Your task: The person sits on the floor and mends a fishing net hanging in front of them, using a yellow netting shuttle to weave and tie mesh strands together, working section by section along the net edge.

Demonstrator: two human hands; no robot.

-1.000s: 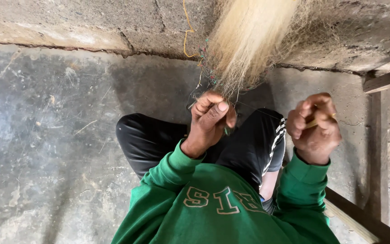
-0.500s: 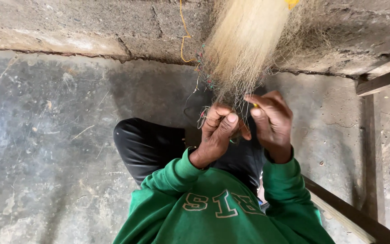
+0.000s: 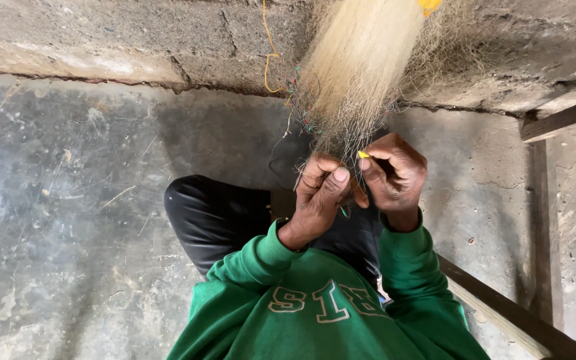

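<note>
A pale, bunched fishing net [image 3: 361, 73] hangs down from the top of the view, its fine mesh ending at my hands. My left hand [image 3: 321, 190] pinches the lower edge of the net between thumb and fingers. My right hand [image 3: 395, 177] sits close beside it, closed around a small yellow netting needle [image 3: 363, 155] whose tip pokes out at the mesh. Both hands almost touch. Green sleeves and black trousers show below them.
A rough concrete block wall [image 3: 135, 40] runs across the top, and a stained concrete floor [image 3: 68, 220] spreads to the left. Dark wooden beams [image 3: 555, 120] stand at the right, another slants at the lower right. A thin yellow cord [image 3: 271, 53] dangles by the net.
My right hand swung in from far right to the net beside my left hand, then curled tighter on the needle. My left hand kept its hold on the net.
</note>
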